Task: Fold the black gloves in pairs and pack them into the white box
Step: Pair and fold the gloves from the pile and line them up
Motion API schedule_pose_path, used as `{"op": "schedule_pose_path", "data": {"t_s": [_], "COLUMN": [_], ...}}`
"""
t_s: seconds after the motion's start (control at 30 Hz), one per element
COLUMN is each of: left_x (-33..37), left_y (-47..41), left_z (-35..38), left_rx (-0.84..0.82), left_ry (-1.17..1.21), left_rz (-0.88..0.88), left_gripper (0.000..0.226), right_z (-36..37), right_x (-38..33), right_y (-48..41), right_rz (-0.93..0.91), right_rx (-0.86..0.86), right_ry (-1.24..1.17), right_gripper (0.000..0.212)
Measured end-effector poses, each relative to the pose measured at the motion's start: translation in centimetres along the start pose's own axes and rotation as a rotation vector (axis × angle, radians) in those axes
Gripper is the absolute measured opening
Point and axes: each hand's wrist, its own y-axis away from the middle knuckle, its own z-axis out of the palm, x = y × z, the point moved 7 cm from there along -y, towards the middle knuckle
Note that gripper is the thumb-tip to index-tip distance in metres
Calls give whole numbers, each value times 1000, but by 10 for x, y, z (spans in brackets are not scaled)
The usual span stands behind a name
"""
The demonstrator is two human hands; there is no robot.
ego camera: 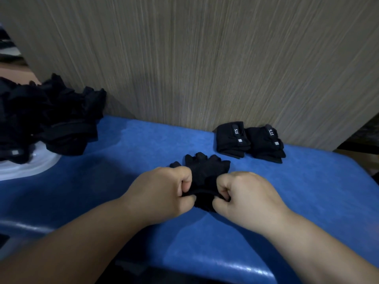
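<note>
- Fabric on these gloves (207,171) looks soft, light and floppy, so I'd guess it bunches up rather than holding a crisp crease.
- They're lying mid-counter (143,144), finger stubs pointing away, cuff end nearest the person. Can't tell if it's one glove or two layered.
- Left hand (164,191) and right hand (244,193) both have fingers (185,184) curled in, pinching the cuff edge from either side.
- Cuff hem seems the sane place to grab, since it's the firmest bit.
- Folded pairs (232,140) sit touching by the wall, and the loose pile (51,119) is far left.
- Can't spot the white box.
</note>
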Motion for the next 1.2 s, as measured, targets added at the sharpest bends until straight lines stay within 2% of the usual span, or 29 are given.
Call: {"op": "schedule_pose_path", "data": {"t_s": [0.17, 0.23, 0.33, 0.4, 0.47, 0.53, 0.6, 0.7, 0.8, 0.9, 0.97, 1.03, 1.1, 1.2], "left_x": [1, -1, -4, -3, -4, -4, -5, -6, -7, -9, -8, -8, -9, -9], "left_y": [0, -2, -5, -5, -6, -8, -10, -10, -9, -9, -8, -7, -5, -4], "left_z": [2, 0, -5, -6, -2, 1, 5, 13, 21, 24, 26, 31, 37, 42], "left_rx": [-88, -15, 222, 314, 314, 279, 239, 157, 16, -80, -156, -245, -328, -373], "left_ry": [100, 155, 99, 16, 5, 28, 47, 42, 4, -44, -87, -157, -226, -266], "left_rz": [14, 13, 91, 148, 184, 208, 226, 226, 170, 122, 118, 114, 108, 121], "left_gripper": [35, 36, 23, 16, 23, 26, 30, 42, 65, 80, 83, 76, 66, 59], "right_z": [3, 5, 5, 2, -2, -3, 1, 8, 10, 15, 18, 15, 10, 1], "right_x": [-4, -4, 1, 8, 14, 18, 20, 21, 19, 21, 24, 25, 26, 27], "right_y": [2, 2, 0, -3, -5, -6, -7, -8, -8, -5, -3, 0, 1, -3], "right_rz": [-69, -97, -91, -34, -3, 1, -15, -20, -6, 54, 79, 95, 116, 160], "right_rx": [-44, -63, -30, 68, 217, 305, 295, 218, 120, -84, -217, -287, -279, -86], "right_ry": [-38, -76, -159, -235, -240, -229, -242, -277, -241, -162, -59, 7, 23, -26], "right_gripper": [37, 44, 59, 61, 51, 33, 15, 29, 47, 72, 83, 88, 87, 75]}}
